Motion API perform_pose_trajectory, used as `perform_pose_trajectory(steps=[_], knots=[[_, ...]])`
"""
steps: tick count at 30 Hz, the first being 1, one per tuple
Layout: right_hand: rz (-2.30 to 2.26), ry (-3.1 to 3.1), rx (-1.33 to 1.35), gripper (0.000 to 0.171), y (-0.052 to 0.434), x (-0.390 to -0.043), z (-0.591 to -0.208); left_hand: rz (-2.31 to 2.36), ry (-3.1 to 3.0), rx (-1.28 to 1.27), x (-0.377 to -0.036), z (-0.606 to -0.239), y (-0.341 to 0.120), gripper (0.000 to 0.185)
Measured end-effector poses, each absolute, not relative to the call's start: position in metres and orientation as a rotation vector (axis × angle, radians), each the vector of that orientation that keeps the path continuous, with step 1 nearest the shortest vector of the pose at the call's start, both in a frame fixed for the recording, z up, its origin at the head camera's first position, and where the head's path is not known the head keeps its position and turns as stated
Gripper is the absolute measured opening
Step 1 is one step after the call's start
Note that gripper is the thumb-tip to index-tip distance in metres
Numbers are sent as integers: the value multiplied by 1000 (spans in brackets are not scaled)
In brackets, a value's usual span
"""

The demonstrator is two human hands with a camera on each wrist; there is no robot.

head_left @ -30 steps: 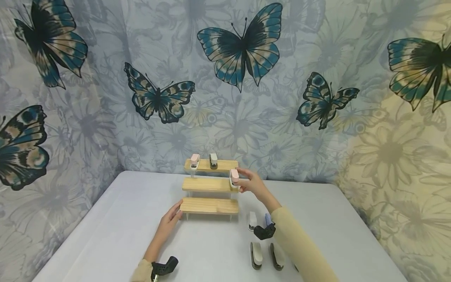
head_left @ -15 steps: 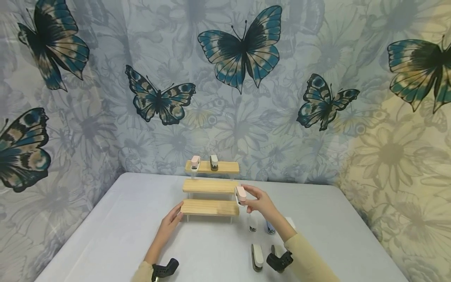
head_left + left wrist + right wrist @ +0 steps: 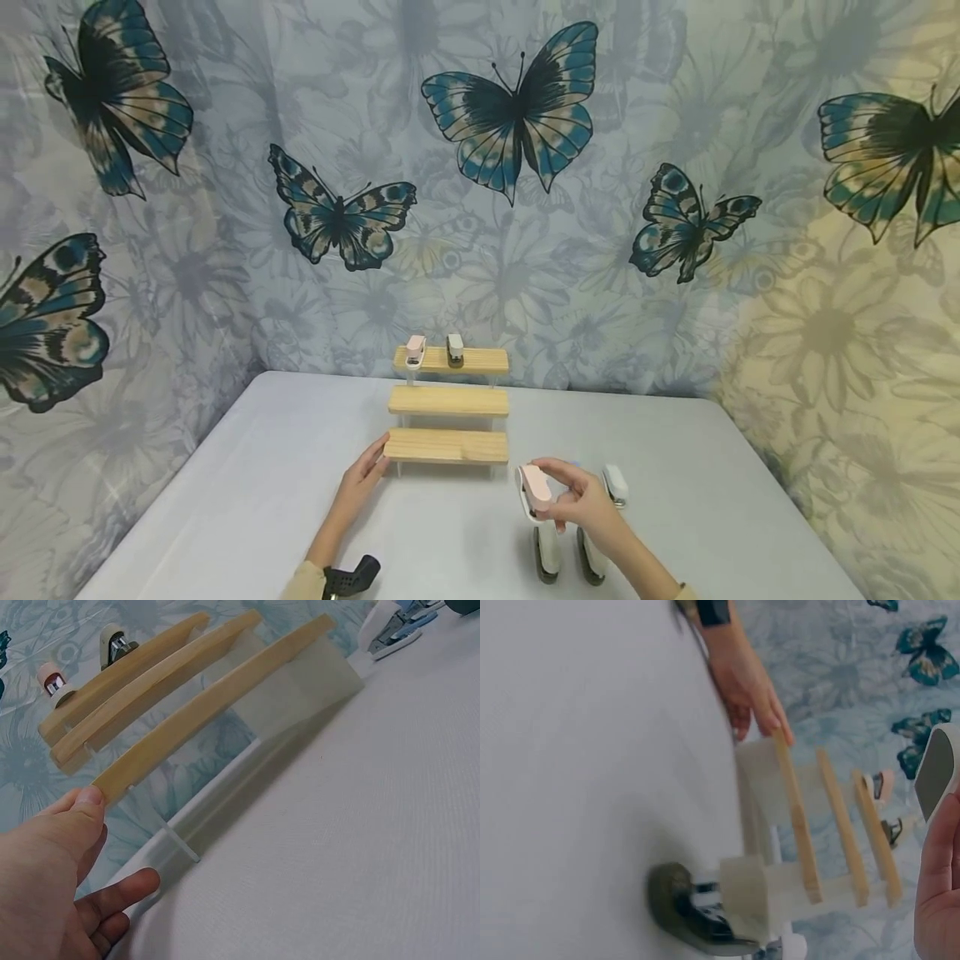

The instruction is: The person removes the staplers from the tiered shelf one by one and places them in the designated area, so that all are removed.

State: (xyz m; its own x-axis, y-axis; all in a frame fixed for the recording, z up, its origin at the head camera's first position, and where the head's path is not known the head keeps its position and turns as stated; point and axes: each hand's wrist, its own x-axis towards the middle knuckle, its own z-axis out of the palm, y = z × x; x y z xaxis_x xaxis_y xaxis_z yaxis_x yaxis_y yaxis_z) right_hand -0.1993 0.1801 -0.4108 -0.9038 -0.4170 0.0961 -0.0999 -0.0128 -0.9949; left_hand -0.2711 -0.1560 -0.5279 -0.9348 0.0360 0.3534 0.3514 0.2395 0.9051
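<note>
- Staplers, counted: one pink stapler pinched in the right hand, held above the tabletop near its front edge; two staplers on the top step, a pink one and a grey one, side by side towards that step's left end; two olive-and-white staplers lying on the tabletop just below the right hand; one white stapler just right of that hand; a sliver of something blue shows behind the hand, too hidden to count
- One wooden stepped shelf with three plank steps on clear supports, standing towards the far edge of the tabletop at mid-width; the middle and bottom steps are bare
- Hands: the right hand has thumb and fingers curled round the pink stapler; the left hand lies with fingers straight, their tips touching the left end of the bottom step, holding nothing; the left wrist view shows the thumb against the plank's end
- Surface: a plain pale grey-white tabletop, matte and smooth
- Room: a fabric backdrop hangs behind and to both sides, printed with faint flowers and large teal-and-black butterflies; it turns yellowish at the right
</note>
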Motion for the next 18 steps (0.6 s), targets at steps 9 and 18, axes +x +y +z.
perform_pose_trajectory(steps=[9,18], knots=[[-2089,1760,-521,52,191,-153,-440,-1742,-2263,-290,-271,-525,-158,40],[-2098,1370,-741,43,203,-143,-483,-1755,-2259,-288,-269,-524,-161,39]])
